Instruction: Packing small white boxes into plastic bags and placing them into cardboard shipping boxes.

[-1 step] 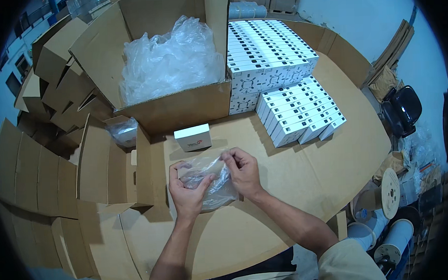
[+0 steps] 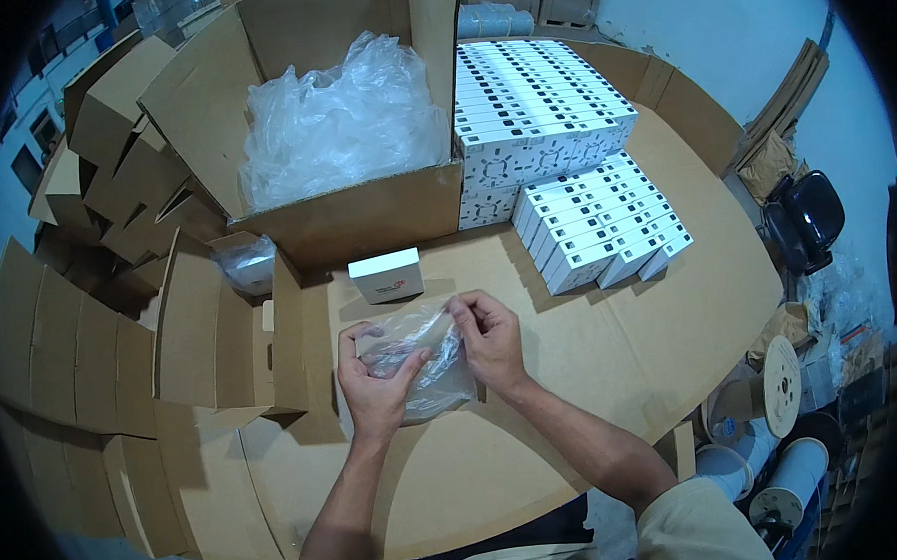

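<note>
A clear plastic bag (image 2: 435, 386) is stretched between my two hands above the cardboard-covered table. My left hand (image 2: 378, 383) grips the bag's left side, its thumb lying over the film. With fingertips pinched together, my right hand (image 2: 489, 338) holds the bag's upper right edge. Just beyond the bag, a small white box (image 2: 386, 276) with a red mark stands upright on the table. No solid item shows inside the bag.
Behind stands a large open carton (image 2: 355, 209) full of clear plastic bags (image 2: 347, 124). Stacked white boxes (image 2: 547, 126) and a lower row of white boxes (image 2: 606, 218) are at its right. An open narrow carton (image 2: 286, 337) holding a wrapped item (image 2: 248, 264) sits left of my hands.
My right hand has shifted very slightly to the right and away, drawing the bag's edge with it. My left hand stays in place.
</note>
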`<act>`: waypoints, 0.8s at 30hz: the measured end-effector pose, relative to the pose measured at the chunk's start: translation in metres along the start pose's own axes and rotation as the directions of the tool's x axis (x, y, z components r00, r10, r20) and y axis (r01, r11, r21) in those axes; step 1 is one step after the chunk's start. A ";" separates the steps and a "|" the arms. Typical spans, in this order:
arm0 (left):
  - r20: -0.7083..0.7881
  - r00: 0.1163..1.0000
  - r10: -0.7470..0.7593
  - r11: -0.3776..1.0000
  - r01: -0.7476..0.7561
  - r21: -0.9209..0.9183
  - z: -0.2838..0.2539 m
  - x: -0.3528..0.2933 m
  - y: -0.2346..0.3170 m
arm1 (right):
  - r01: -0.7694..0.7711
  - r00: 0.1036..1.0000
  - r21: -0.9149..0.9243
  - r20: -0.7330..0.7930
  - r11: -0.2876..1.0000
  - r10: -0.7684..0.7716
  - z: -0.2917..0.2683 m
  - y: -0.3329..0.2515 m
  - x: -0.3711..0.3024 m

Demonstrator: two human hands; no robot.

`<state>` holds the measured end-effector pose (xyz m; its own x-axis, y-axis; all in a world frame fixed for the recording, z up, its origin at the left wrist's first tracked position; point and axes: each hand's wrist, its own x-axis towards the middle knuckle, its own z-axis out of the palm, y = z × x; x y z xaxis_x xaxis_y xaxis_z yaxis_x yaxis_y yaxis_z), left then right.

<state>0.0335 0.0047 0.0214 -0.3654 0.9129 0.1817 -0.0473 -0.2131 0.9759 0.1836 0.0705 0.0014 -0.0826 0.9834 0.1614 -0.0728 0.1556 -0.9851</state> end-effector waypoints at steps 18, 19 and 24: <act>0.088 0.995 -0.038 0.990 0.026 0.136 -0.004 -0.004 0.000 | 0.544 0.838 -0.320 0.243 0.776 -0.488 -0.014 -0.024 0.004; 0.083 0.996 -0.034 0.989 0.022 0.145 -0.005 -0.004 -0.002 | 0.544 0.838 -0.320 0.243 0.776 -0.488 -0.014 -0.025 0.003; 0.077 0.997 -0.017 0.991 0.007 0.132 -0.005 -0.003 -0.006 | 0.531 0.847 -0.310 0.237 0.789 -0.477 -0.014 -0.025 0.002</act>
<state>0.0301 0.0011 0.0143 -0.2921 0.9405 0.1736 0.0728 -0.1591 0.9846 0.1988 0.0701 0.0258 -0.2708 0.7363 0.6201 0.2073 0.6736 -0.7094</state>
